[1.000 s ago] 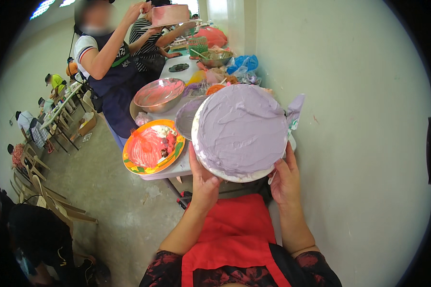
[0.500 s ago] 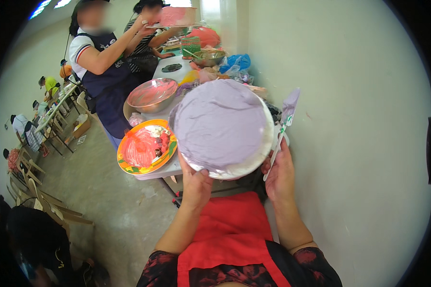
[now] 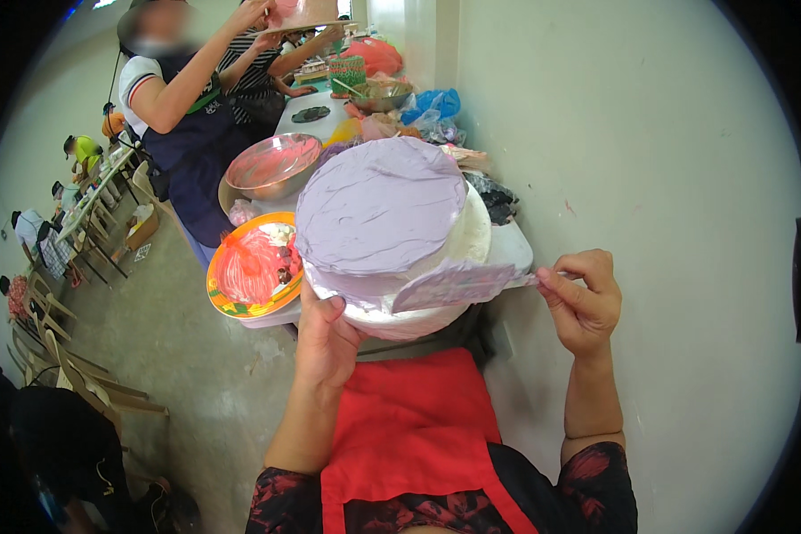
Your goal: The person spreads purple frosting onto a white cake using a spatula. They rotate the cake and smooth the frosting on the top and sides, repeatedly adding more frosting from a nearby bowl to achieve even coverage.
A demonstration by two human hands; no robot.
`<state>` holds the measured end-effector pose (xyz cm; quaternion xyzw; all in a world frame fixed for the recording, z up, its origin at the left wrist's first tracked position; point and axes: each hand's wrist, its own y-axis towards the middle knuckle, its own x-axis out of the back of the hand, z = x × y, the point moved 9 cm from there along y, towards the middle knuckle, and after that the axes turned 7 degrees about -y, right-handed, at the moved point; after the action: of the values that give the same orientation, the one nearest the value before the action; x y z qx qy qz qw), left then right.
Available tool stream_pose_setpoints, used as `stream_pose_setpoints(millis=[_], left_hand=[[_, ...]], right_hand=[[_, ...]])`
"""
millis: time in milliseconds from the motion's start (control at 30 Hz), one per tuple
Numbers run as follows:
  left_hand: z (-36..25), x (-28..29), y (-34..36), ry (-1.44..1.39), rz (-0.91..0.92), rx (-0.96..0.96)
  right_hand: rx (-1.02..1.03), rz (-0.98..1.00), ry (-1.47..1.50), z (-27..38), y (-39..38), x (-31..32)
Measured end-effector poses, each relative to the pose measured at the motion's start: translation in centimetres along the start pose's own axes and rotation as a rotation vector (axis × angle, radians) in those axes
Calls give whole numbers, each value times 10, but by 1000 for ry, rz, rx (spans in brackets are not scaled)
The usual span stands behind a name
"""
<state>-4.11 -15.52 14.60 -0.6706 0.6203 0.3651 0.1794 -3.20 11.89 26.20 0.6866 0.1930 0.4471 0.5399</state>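
A round cake [image 3: 378,205] coated in lavender frosting sits on a white cake board [image 3: 479,236], tilted so its top faces me. My left hand [image 3: 325,329] grips the board's near left edge from below, thumb on the rim. With my right hand [image 3: 583,298] I pinch the handle end of a spatula [image 3: 463,283]. Its wide blade is smeared with lavender frosting and lies against the near right side of the cake. Part of that side looks paler than the top. The fingers under the board are hidden.
To the left, an orange-rimmed plate [image 3: 215,289] with pink frosting and a metal bowl [image 3: 274,169] stand on the white table [image 3: 521,245]. Plastic bags [image 3: 432,107] lie behind the cake. A wall [image 3: 667,178] rises on the right. A co-worker [image 3: 187,125] holds a pink cake [image 3: 303,13].
My right hand has left the board's edge and moved right. The spatula has swung from upright down against the cake's side. The cake has shifted slightly left and tilted.
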Motion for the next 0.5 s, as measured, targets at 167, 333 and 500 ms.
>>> stream_pose_setpoints(millis=[167,333,500], left_hand=[[-7,-6,-1,65,19,-33],[-13,-5,-4,66,-25,-65],[-13,0,-1,-23,-53,-39]], right_hand=[[122,-7,-105,17,10,-2],[145,-3,-196,17,14,-4],[98,-5,-241,2,14,5]])
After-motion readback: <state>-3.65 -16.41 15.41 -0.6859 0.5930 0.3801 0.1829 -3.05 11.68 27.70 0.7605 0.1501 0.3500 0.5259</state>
